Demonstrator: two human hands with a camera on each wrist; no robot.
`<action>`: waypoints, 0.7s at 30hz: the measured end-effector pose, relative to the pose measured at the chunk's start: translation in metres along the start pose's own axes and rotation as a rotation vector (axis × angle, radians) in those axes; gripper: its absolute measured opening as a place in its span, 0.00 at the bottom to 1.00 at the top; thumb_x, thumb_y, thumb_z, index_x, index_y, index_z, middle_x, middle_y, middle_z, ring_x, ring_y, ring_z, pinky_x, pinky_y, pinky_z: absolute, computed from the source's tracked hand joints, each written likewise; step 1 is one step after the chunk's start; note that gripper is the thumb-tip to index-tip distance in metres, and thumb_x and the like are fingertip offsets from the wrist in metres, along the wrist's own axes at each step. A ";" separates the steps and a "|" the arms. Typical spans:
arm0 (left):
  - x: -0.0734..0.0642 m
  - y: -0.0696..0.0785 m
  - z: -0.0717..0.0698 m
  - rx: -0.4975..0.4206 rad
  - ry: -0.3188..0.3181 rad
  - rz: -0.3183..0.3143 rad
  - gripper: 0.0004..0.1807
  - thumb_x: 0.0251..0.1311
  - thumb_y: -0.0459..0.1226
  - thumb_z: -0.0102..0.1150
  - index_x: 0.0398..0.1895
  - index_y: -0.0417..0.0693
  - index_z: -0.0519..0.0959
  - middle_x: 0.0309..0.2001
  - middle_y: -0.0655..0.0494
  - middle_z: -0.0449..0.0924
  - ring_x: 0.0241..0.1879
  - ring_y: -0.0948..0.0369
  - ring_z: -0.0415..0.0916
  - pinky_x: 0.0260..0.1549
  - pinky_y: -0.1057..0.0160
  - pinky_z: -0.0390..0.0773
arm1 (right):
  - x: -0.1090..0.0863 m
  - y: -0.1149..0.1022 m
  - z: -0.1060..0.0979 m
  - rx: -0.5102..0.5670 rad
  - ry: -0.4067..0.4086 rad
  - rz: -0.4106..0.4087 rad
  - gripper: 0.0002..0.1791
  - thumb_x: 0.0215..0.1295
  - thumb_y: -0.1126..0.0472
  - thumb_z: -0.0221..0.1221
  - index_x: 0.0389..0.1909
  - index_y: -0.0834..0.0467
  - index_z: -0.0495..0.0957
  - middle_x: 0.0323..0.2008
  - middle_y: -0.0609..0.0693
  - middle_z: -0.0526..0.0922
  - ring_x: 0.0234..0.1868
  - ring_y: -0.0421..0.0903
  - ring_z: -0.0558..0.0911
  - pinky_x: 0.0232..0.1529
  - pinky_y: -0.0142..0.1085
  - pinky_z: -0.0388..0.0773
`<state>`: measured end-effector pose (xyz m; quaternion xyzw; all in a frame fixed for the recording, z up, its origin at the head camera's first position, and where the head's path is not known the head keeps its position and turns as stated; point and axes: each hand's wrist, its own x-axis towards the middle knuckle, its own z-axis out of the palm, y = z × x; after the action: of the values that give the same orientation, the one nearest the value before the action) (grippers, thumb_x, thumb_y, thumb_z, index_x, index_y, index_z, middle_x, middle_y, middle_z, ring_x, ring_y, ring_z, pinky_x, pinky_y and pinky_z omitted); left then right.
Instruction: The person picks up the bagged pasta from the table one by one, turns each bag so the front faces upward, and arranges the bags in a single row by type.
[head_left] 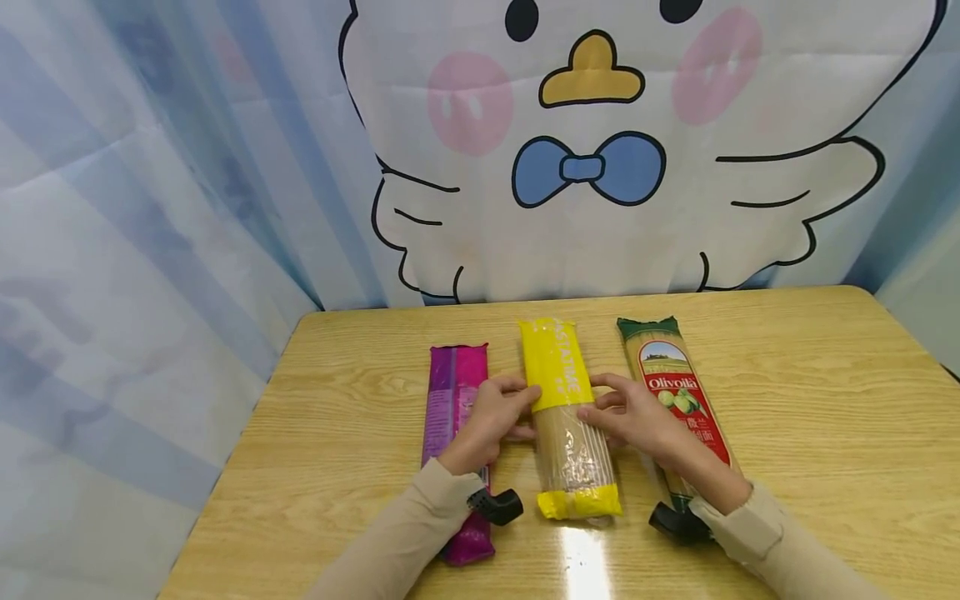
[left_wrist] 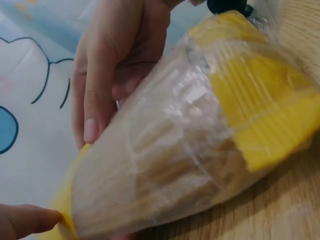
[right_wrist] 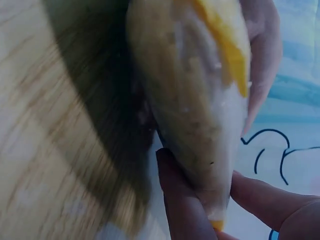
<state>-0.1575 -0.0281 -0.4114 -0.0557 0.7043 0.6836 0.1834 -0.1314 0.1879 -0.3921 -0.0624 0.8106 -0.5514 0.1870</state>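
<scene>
A spaghetti pack [head_left: 576, 450] with yellow ends and a clear window lies between both hands, over the middle of the table. My left hand [head_left: 491, 417] grips its left edge, thumb on top near the yellow print. On the opposite edge, my right hand [head_left: 637, 421] holds it with the thumb on the front and fingers round the side. In the right wrist view the pack [right_wrist: 195, 100] is pinched between thumb and fingers, with a dark shadow beside it. The left wrist view shows the pack's yellow lower end [left_wrist: 270, 95] close over the wood.
A purple and pink pack [head_left: 442, 404] lies to the left, partly under the left forearm. To the right lies a green-ended Olivoilà pasta pack [head_left: 686, 392], partly covered by the right forearm. The wooden table [head_left: 840, 392] meets a printed curtain [head_left: 585, 250] at the back.
</scene>
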 end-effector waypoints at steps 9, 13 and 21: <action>0.001 -0.001 0.004 0.023 -0.016 -0.036 0.21 0.65 0.36 0.62 0.57 0.33 0.75 0.43 0.43 0.83 0.36 0.57 0.85 0.32 0.59 0.86 | 0.003 0.006 -0.001 -0.062 0.010 0.037 0.39 0.70 0.54 0.61 0.72 0.70 0.56 0.51 0.66 0.80 0.45 0.51 0.83 0.39 0.43 0.86; 0.002 0.001 0.002 0.066 -0.038 -0.023 0.21 0.65 0.35 0.61 0.58 0.33 0.75 0.44 0.43 0.82 0.36 0.57 0.84 0.34 0.59 0.87 | 0.003 0.007 -0.005 -0.147 0.020 0.003 0.36 0.69 0.54 0.62 0.68 0.72 0.62 0.50 0.65 0.80 0.47 0.52 0.82 0.40 0.40 0.86; 0.001 0.013 -0.006 0.262 0.035 0.142 0.18 0.65 0.34 0.60 0.57 0.39 0.79 0.52 0.44 0.79 0.44 0.52 0.82 0.42 0.59 0.86 | 0.000 -0.006 -0.018 -0.318 0.071 -0.108 0.28 0.68 0.53 0.63 0.60 0.69 0.72 0.53 0.65 0.78 0.51 0.58 0.79 0.44 0.45 0.83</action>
<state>-0.1642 -0.0332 -0.3999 0.0067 0.7927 0.5960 0.1280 -0.1386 0.2010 -0.3811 -0.1150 0.8892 -0.4273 0.1161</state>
